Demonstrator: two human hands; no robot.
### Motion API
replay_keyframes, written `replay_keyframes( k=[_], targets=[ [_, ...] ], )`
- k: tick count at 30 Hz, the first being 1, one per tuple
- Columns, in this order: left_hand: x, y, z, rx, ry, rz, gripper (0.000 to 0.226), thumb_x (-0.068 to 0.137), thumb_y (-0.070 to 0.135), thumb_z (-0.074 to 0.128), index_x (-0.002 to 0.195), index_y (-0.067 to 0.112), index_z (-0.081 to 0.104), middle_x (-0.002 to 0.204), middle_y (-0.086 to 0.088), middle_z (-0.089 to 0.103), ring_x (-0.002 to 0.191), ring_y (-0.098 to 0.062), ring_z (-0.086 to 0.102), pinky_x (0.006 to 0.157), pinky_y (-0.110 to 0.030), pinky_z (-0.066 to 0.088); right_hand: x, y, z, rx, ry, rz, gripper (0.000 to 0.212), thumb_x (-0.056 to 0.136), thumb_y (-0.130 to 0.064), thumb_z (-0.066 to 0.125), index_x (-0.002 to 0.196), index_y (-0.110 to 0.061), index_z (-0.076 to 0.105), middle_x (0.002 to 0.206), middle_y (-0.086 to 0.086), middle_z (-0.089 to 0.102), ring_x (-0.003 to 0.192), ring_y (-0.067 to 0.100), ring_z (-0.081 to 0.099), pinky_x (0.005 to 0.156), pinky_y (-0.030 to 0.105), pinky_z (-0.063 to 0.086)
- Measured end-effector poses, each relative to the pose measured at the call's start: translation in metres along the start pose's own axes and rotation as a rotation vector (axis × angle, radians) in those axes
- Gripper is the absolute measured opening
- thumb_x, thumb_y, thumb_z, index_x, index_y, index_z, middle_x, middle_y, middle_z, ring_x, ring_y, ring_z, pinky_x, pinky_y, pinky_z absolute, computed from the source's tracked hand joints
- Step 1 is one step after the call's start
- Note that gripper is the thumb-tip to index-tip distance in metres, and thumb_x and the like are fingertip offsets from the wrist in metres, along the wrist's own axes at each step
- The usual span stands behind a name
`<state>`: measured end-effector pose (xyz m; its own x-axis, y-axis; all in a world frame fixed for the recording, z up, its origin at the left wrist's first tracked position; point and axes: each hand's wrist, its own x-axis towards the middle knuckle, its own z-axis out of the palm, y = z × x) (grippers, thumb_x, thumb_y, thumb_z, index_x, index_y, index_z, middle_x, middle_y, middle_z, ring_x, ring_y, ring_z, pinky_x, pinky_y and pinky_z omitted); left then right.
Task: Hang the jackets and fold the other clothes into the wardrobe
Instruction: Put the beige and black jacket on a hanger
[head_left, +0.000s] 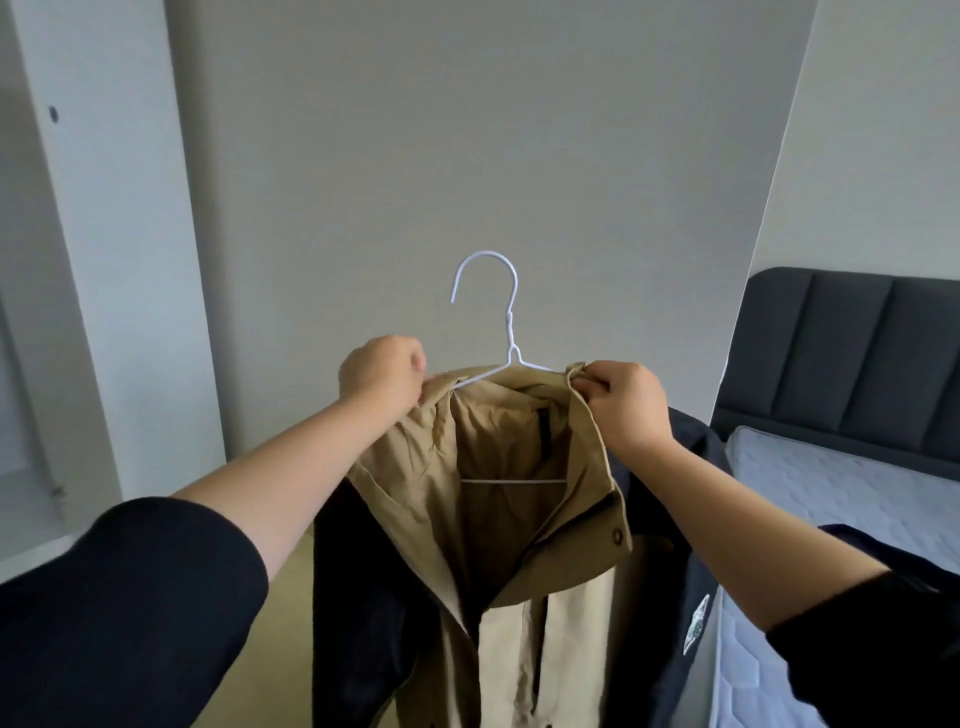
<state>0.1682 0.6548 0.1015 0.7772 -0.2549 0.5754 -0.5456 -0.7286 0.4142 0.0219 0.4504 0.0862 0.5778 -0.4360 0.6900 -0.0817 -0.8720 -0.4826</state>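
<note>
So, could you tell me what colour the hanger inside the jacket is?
White; the hanger shows best in the head view.

Open air above hanger hook (511, 317), bare wall (467, 130) behind; bed (831, 478) crowds right, white panel (104, 260) left.

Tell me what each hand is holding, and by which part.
Both hold the tan jacket on the white wire hanger by its collar: left hand at the left end, right hand pinching the right end.

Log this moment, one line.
step: fitting tan jacket on white hanger | left hand: grips jacket | right hand: grips collar
</note>
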Motion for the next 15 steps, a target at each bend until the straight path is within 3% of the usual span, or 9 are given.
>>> replay_keyframes(
  k=[2, 4, 6, 8, 10, 13, 15],
  targets=[
    [-0.005, 0.006, 0.004, -0.199, 0.050, 0.261, 0.013, 0.088, 0.028, 0.062, 0.076, 0.023, 0.064, 0.080, 0.008, 0.061, 0.078, -0.012, 0.055, 0.067, -0.027, 0.040, -0.001, 0.003, 0.000, 0.007, 0.016, 0.014, 0.029, 0.085, -0.009, 0.060, 0.059, -0.001, 0.050, 0.052, 0.008, 0.044, 0.059, 0.026, 0.039, 0.052, 0.034, 0.024],
    [-0.012, 0.010, 0.008, -0.267, -0.190, 0.415, 0.027, 0.089, 0.040, 0.061, 0.070, 0.021, 0.056, 0.062, 0.008, 0.052, 0.060, -0.006, 0.048, 0.058, -0.029, 0.035, -0.002, 0.005, -0.003, 0.018, 0.030, 0.018, 0.026, 0.085, -0.009, 0.060, 0.063, 0.003, 0.055, 0.056, 0.014, 0.050, 0.061, 0.029, 0.043, 0.053, 0.034, 0.027],
    [-0.017, 0.010, 0.014, -0.128, -0.350, 0.411, 0.037, 0.084, 0.050, 0.063, 0.071, 0.019, 0.048, 0.058, 0.008, 0.047, 0.057, -0.009, 0.047, 0.054, -0.028, 0.033, -0.004, 0.005, -0.005, 0.026, 0.047, -0.020, 0.023, 0.085, -0.008, 0.061, 0.066, 0.005, 0.058, 0.059, 0.017, 0.052, 0.063, 0.033, 0.047, 0.054, 0.036, 0.032],
    [-0.018, 0.009, 0.021, -0.034, -0.261, 0.400, 0.042, 0.086, 0.049, 0.062, 0.066, 0.018, 0.043, 0.057, 0.006, 0.046, 0.060, -0.016, 0.048, 0.051, -0.027, 0.030, -0.008, 0.005, -0.005, 0.025, 0.039, -0.067, 0.023, 0.086, -0.007, 0.061, 0.066, 0.004, 0.059, 0.058, 0.016, 0.053, 0.062, 0.033, 0.048, 0.056, 0.037, 0.037],
    [-0.021, 0.011, 0.024, -0.057, -0.109, 0.390, 0.050, 0.090, 0.042, 0.059, 0.056, 0.016, 0.033, 0.052, 0.004, 0.040, 0.058, -0.022, 0.043, 0.048, -0.028, 0.023, -0.009, 0.007, -0.008, 0.073, -0.027, -0.057, 0.030, 0.087, -0.007, 0.058, 0.058, -0.002, 0.053, 0.052, 0.008, 0.047, 0.056, 0.024, 0.042, 0.053, 0.034, 0.032],
    [-0.031, 0.014, 0.027, -0.077, 0.091, 0.466, 0.045, 0.091, 0.033, 0.060, 0.056, 0.014, 0.039, 0.053, -0.002, 0.045, 0.058, -0.028, 0.045, 0.049, -0.030, 0.019, 0.008, 0.005, -0.023, 0.263, -0.183, 0.224, 0.042, 0.096, -0.023, 0.050, 0.057, -0.006, 0.052, 0.057, 0.002, 0.049, 0.060, 0.017, 0.043, 0.055, 0.029, 0.032],
    [-0.040, 0.015, 0.030, -0.073, 0.252, 0.616, 0.039, 0.085, 0.026, 0.065, 0.055, 0.008, 0.049, 0.053, -0.009, 0.049, 0.050, -0.029, 0.050, 0.047, -0.026, 0.027, 0.019, -0.002, -0.032, 0.226, -0.298, 0.422, 0.057, 0.098, -0.044, 0.040, 0.060, -0.006, 0.059, 0.062, 0.004, 0.059, 0.062, 0.021, 0.053, 0.056, 0.028, 0.038]
  ],
)
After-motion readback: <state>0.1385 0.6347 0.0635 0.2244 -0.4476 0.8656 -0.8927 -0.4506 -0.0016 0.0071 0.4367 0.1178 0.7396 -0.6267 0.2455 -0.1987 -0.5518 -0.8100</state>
